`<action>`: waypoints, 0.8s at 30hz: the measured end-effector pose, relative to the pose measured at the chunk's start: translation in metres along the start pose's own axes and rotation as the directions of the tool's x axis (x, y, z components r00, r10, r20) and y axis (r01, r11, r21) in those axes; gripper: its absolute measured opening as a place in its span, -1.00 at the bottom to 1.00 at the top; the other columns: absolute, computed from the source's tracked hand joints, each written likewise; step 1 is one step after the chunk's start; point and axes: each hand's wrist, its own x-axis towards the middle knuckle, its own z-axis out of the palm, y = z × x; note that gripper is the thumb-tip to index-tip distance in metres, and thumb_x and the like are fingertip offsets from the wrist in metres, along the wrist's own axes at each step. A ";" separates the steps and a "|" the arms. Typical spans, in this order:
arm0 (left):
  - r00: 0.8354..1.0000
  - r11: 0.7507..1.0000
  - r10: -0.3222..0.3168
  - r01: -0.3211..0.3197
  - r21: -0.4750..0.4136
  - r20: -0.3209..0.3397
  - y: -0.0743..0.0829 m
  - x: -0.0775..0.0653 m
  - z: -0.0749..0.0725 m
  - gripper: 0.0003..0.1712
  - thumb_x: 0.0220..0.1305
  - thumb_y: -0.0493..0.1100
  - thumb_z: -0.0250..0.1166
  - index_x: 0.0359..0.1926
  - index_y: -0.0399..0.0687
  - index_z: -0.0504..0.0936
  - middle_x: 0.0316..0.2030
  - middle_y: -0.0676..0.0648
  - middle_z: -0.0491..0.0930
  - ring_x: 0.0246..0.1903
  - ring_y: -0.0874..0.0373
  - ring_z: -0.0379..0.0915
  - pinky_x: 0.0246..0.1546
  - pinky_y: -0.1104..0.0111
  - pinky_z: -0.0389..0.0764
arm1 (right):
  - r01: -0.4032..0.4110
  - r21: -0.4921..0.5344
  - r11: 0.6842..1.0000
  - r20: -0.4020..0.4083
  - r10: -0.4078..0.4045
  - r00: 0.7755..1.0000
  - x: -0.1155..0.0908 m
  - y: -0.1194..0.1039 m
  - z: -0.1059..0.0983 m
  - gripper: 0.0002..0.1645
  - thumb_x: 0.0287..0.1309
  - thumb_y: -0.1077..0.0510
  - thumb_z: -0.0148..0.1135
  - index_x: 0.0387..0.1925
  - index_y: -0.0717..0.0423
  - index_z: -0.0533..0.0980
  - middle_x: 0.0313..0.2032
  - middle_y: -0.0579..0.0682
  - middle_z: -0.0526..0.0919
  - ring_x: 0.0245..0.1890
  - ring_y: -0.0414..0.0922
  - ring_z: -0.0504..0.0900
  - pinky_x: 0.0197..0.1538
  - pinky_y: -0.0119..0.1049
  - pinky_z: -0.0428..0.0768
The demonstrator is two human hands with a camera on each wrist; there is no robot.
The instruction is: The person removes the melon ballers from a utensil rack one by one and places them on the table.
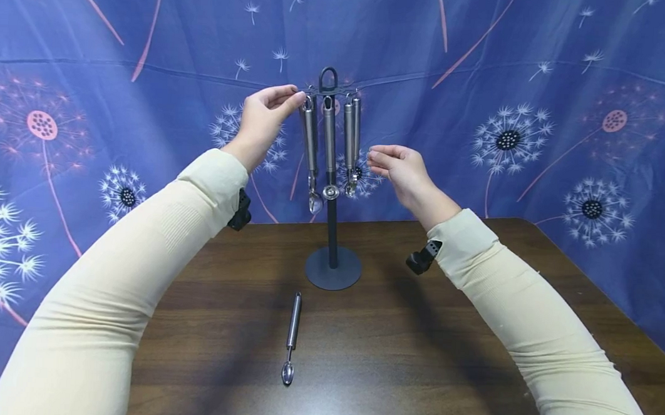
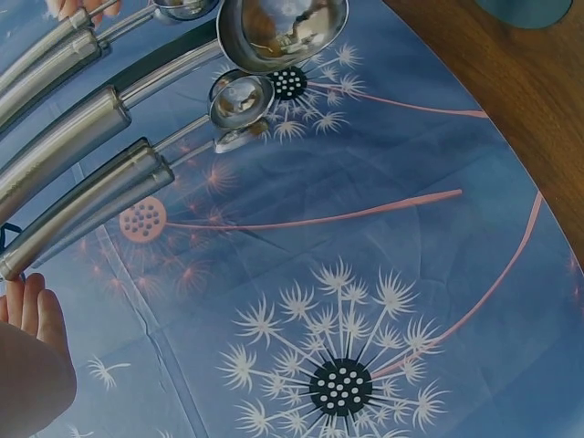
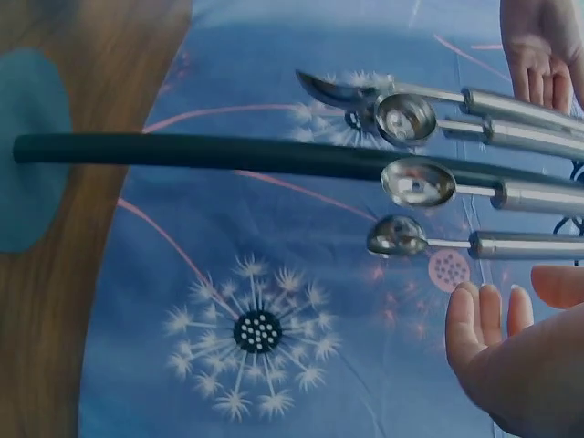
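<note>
A dark grey metal utensil stand with a round base and a loop at its top rises from the brown wooden table, and it serves as the reference for everything else. Several brushed steel scoop-ended utensils hang from the hooks of the stand's crossbar, their small bowls dangling beside the post.

The left hand is up at the crossbar's left end, thumb and fingertips pinching the top of the leftmost hanging steel utensil just where it meets its hook. The right hand hovers just right of the stand, about level with the lower handles, its fingers loosely curled and holding nothing; it touches no utensil.

In front of the stand's base, nearer the person, one more slim steel utensil with a small spoon tip lies flat on the table, tip towards the person.

The risk, as I judge it, lies in the light stand: a sideways tug on the pinched utensil could tip it, since nothing steadies the post. A snagged hook could also set the neighbouring utensils swinging, knocking together or slipping off.
</note>
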 end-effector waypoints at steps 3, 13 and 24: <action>1.000 1.000 -0.002 0.002 -0.002 -0.001 0.000 0.000 0.001 -0.49 0.25 -0.05 0.36 0.17 -0.14 0.56 0.12 -0.11 0.59 0.11 0.18 0.49 0.20 0.49 0.42 | 0.002 0.048 0.999 -0.003 -0.002 1.000 0.006 -0.007 0.001 -0.57 0.34 0.25 0.12 0.20 0.30 0.42 0.13 0.19 0.55 0.12 0.00 0.56 0.28 -0.23 0.48; 1.000 1.000 0.012 -0.012 -0.010 0.000 0.000 0.000 0.000 -0.49 0.26 -0.05 0.34 0.18 -0.15 0.55 0.12 -0.11 0.59 0.11 0.19 0.49 0.19 0.50 0.43 | -0.005 0.005 1.000 0.122 0.004 0.993 0.022 -0.026 0.011 -0.47 0.41 0.21 0.02 0.37 0.10 0.31 0.29 0.11 0.45 0.26 -0.05 0.46 0.30 -0.31 0.45; 1.000 1.000 0.013 -0.014 -0.021 -0.008 -0.003 0.001 0.002 -0.50 0.25 -0.06 0.35 0.16 -0.16 0.57 0.10 -0.12 0.61 0.07 0.19 0.51 0.17 0.51 0.44 | 0.008 -0.103 0.995 0.145 0.007 0.989 0.029 -0.025 0.011 -0.50 0.37 0.20 0.09 0.32 0.10 0.38 0.25 0.08 0.47 0.22 -0.06 0.47 0.30 -0.27 0.45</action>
